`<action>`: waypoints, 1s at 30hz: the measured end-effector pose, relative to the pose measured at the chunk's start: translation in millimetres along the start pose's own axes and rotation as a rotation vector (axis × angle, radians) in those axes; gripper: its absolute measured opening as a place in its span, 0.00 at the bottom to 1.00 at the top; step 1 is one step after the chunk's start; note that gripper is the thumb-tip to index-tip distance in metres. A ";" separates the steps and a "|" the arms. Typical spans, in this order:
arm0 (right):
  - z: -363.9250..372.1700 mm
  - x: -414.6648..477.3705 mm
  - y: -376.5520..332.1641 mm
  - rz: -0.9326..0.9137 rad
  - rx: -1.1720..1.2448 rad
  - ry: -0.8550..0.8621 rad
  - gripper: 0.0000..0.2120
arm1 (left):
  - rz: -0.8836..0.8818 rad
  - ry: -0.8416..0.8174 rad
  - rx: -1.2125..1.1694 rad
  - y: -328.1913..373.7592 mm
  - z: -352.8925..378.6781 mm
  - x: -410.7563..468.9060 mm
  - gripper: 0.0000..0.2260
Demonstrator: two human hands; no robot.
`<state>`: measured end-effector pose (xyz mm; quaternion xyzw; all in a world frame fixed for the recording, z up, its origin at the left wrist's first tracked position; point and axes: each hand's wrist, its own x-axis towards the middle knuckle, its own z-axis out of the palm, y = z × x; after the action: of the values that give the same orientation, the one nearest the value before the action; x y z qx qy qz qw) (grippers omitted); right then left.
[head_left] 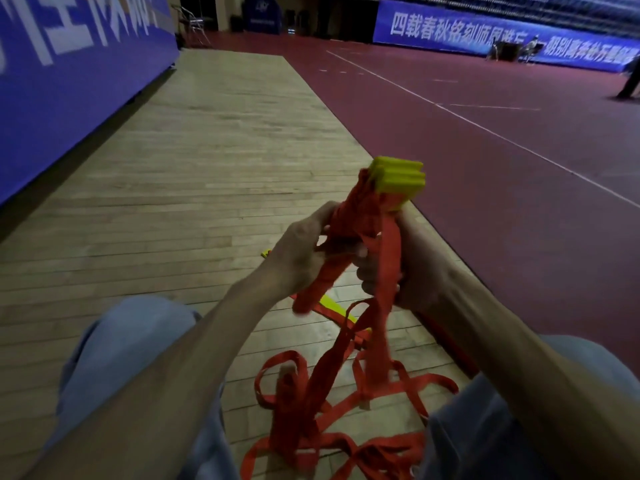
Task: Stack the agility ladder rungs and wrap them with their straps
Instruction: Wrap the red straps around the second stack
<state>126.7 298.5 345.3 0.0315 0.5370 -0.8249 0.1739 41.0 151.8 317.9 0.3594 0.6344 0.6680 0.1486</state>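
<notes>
Knees in pale blue trousers [114, 358] frame the bottom of the view. Between them a tangle of loose orange straps [346, 410] lies on the wooden floor [207, 168]. Above that tangle both hands hold the bundle clear of the floor. The right hand [398, 268] is clenched round the lower part of the stack of yellow rungs [398, 183], whose top ends stick out above the fingers, roughly flush with one another. The left hand [298, 258] has its fingers curled round a band of strap just beside the stack, close to where several wrapped turns [349, 216] already cross the rungs below their yellow tips. More strap hangs from the hands down to the pile on the floor.

The stacking looks largely done, since a good number of rungs sit together in one block. It may not be complete, though: a yellow rung [337, 308] lies on the floor under the hands, partly hidden, and whether it still has to join the stack cannot be told. The wrapping has only begun. A few turns are on, and most of the strap is still slack on the floor, waiting to be wound round and secured.

A dark red court surface [485, 133] runs along the right, and a blue banner [69, 81] stands on the left.
</notes>
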 end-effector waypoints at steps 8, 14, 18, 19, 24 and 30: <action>0.7 -6.9 -16.5 -0.077 -0.196 0.101 0.28 | -0.134 0.101 0.026 -6.5 8.6 -8.1 0.09; 0.9 -12.2 -17.4 -0.200 -0.687 0.387 0.10 | -0.235 0.341 -0.034 -16.5 12.7 2.4 0.09; 1.9 -6.3 -12.5 -0.315 -1.322 0.581 0.06 | -0.237 0.462 -0.059 -17.2 11.6 7.9 0.13; 0.6 -4.8 -11.8 -0.337 -1.435 0.587 0.08 | -0.245 0.495 -0.059 -16.9 9.8 8.7 0.13; 0.2 -4.1 -15.0 -0.304 -1.120 0.538 0.08 | -0.244 0.527 0.014 -9.3 6.5 5.1 0.13; 10.6 -3.3 -13.7 -0.443 -0.646 0.504 0.14 | -0.250 0.433 -0.042 -11.1 11.8 6.8 0.10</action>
<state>126.8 294.8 362.6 0.0599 0.7857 -0.5992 -0.1415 41.3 166.7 308.5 0.1237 0.6770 0.7188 0.0981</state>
